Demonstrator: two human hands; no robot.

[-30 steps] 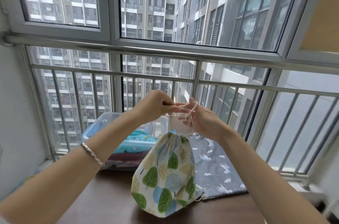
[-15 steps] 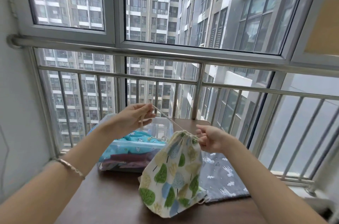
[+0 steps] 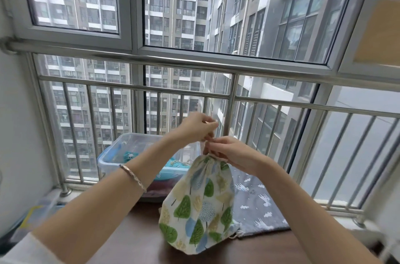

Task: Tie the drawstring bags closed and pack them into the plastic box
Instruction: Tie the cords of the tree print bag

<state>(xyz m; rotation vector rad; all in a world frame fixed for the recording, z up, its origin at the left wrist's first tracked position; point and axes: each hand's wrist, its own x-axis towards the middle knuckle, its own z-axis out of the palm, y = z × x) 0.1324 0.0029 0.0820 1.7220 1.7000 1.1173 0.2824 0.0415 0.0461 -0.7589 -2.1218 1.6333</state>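
The tree-print bag [image 3: 199,205] rests on the worktop [image 3: 134,242], just in front of the plastic box [image 3: 108,163]. Its cloth appears soft and light and likely to slump, so take hold at the gathered neck. The left hand [image 3: 198,127] and right hand [image 3: 229,152] both pinch the cord [image 3: 204,148] above that neck. A grey bag [image 3: 257,205] lies flat beside it.

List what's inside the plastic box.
The box holds a teal bag over a dark red layer. Its right part is hidden behind the left arm and the tree bag, and its bottom can't be seen.
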